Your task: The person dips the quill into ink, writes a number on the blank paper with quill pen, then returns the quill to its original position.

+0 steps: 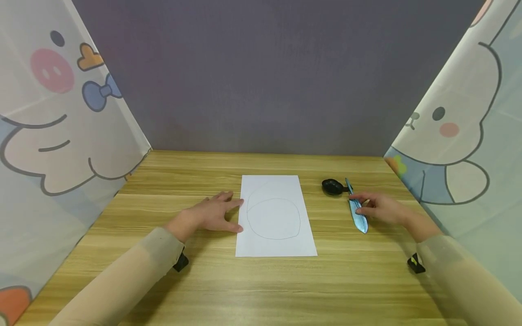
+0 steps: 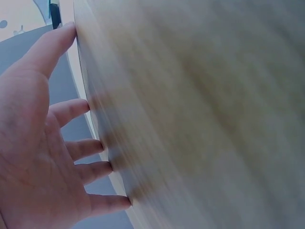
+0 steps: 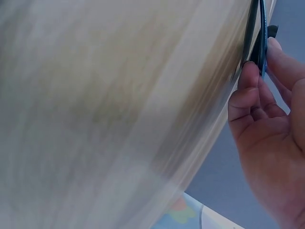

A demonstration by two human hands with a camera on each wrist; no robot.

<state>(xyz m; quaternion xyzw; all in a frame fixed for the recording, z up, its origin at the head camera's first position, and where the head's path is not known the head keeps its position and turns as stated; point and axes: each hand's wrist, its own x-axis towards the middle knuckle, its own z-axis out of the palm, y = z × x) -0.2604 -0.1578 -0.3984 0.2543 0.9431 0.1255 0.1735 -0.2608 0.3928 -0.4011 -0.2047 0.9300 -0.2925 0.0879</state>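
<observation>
A white sheet of paper [image 1: 269, 249] with thin drawn curves lies on the wooden table. At its left edge rests my left hand [image 1: 214, 213], fingers spread, with thumb and fingertips near or on the paper's border. In the left wrist view the left hand [image 2: 43, 129] shows its palm, nothing held. My right hand [image 1: 379, 207] pinches a slim, shiny light-blue pouch-like thing [image 1: 359, 221] with a pointed end; its exact kind is unclear. Thumb and fingers meet on its dark blue edge [image 3: 263, 38] in the right wrist view.
Just beyond the blue thing lies a black oval-headed object [image 1: 332, 187] with a short handle. A grey panel [image 1: 265, 81] stands behind the wooden table [image 1: 261, 290]. Printed cartoon cloths [image 1: 61, 113] flank both sides.
</observation>
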